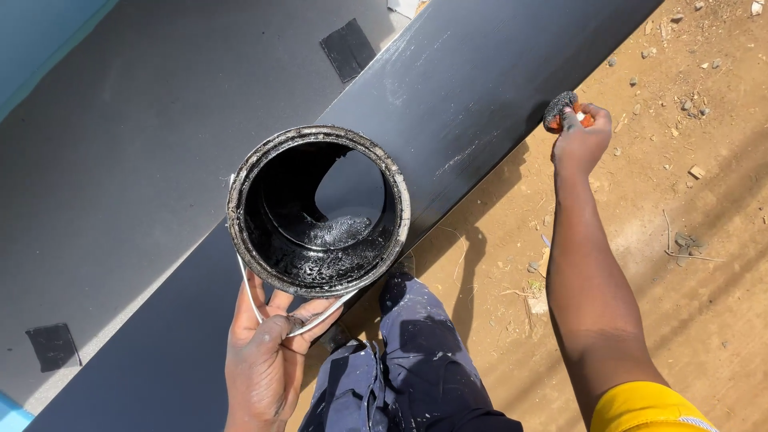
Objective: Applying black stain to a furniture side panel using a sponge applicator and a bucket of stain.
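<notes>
While my left hand (260,360) grips the thin wire handle (250,298) from below, the paint can (318,210) tilts toward me over the black board (472,80), its mouth open and a shallow pool of glossy black paint lying in the bottom. My right hand (578,138) is stretched out past the board's edge, fingers clenched on a small paint-blackened pad (560,108) with an orange body. Below the can I see my knee in paint-spattered navy trousers (412,352). Sandy ground (680,240) with pebbles lies to the right. Grey sheeting (144,144) spreads left of the board, with dark square patches on it.
</notes>
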